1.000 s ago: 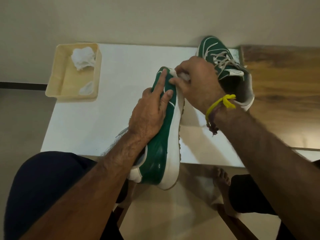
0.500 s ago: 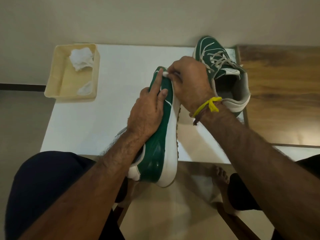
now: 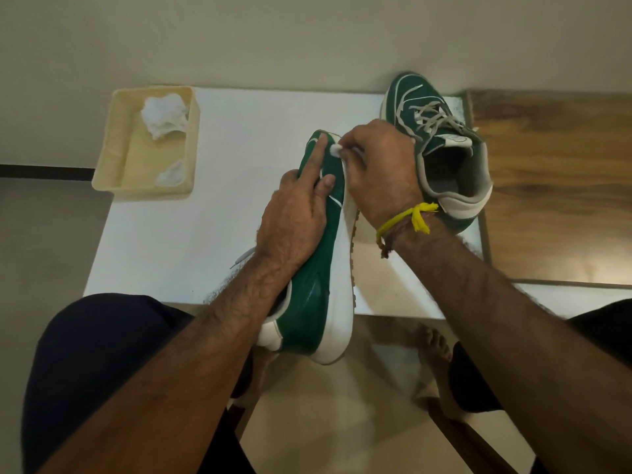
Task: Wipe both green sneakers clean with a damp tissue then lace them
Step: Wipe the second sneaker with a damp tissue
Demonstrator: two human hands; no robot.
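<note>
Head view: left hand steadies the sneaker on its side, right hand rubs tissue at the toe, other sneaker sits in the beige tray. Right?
Not quite. The other sneaker stands on the white table at the far right, not in the beige tray, which holds only crumpled tissues. The head view shows this. The rest holds: left hand steadies the sneaker, right hand rubs tissue at its toe.

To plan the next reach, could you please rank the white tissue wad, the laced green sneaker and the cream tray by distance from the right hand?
1. White tissue wad, pinched in the right hand.
2. Laced green sneaker, just behind.
3. Cream tray, far left.
</note>
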